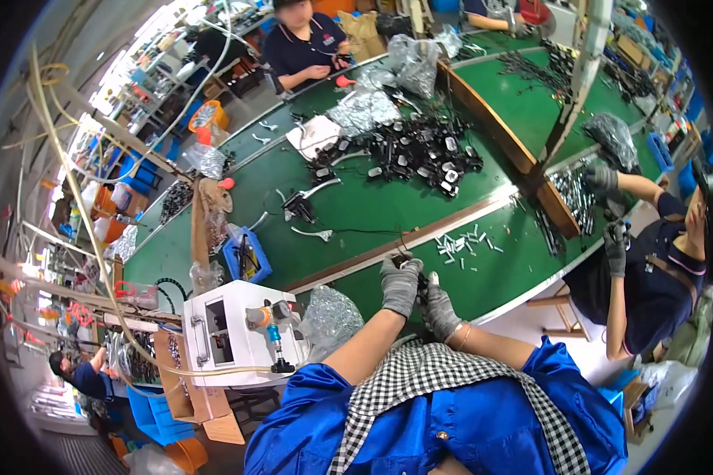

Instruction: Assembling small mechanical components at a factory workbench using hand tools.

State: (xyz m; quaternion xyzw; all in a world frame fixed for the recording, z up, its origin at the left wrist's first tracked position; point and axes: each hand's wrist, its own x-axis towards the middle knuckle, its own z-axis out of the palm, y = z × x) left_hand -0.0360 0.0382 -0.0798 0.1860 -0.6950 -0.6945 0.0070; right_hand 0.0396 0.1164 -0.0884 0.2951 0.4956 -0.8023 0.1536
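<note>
My left hand (402, 286), in a grey glove, is closed on a small dark part (405, 258) at the near edge of the green bench (356, 214). Just right of it, my right hand (440, 310), also gloved, has its fingers closed round something dark that I cannot make out. A thin black cable (368, 231) lies on the bench and reaches toward my hands. Several small silvery cylindrical pieces (461, 244) are scattered to the right of my hands. Silver levers with black clamps (301, 204) lie beyond my left hand.
A large heap of black parts (420, 150) covers the bench's middle. A wooden divider (487, 119) and a metal post (574, 91) stand right of it. A white machine (234, 332) and a clear plastic bag (330, 321) are at left. Co-workers sit across (307, 47) and at right (657, 269).
</note>
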